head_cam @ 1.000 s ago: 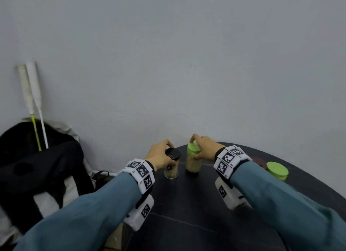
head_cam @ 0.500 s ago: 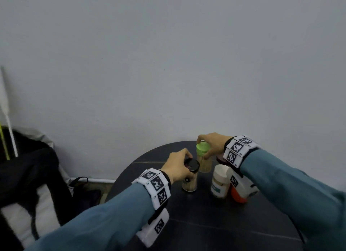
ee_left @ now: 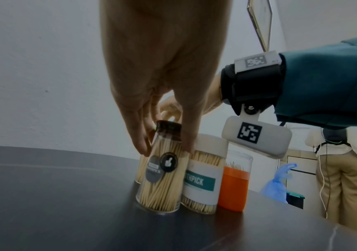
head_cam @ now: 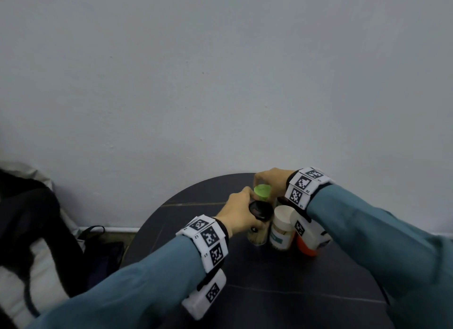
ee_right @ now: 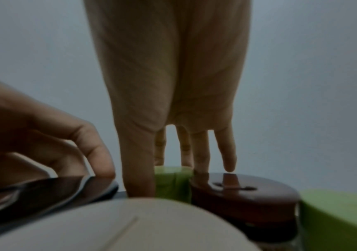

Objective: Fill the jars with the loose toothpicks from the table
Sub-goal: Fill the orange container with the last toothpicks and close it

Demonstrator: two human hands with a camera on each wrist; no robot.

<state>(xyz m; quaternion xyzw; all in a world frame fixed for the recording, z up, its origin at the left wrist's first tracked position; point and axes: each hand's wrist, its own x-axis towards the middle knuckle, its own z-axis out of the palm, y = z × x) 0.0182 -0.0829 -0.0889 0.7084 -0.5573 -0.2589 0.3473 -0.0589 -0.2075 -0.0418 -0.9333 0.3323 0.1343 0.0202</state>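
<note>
My left hand (head_cam: 241, 214) grips a clear jar with a black lid (head_cam: 260, 210), full of toothpicks (ee_left: 160, 183), standing on the dark round table (head_cam: 269, 292). My right hand (head_cam: 270, 181) holds from above a jar with a green lid (head_cam: 262, 192) just behind it; thumb and fingers clasp the lid (ee_right: 172, 181). Touching the black-lid jar on its right is a white-lidded jar (head_cam: 282, 228) labelled "THPICK" (ee_left: 201, 180), then an orange jar (ee_left: 234, 185) with a clear cap. No loose toothpicks show on the table.
A brown-lidded jar (ee_right: 244, 195) and another green lid (ee_right: 338, 214) sit at the right of the cluster. A black bag (head_cam: 31, 230) lies on the floor to the left. The wall is close behind the table. Another person (ee_left: 342, 178) stands far right.
Both hands carried their jars rightward across the table and set them against the white and orange jars. The view swung right, and the bag slid toward the left edge.
</note>
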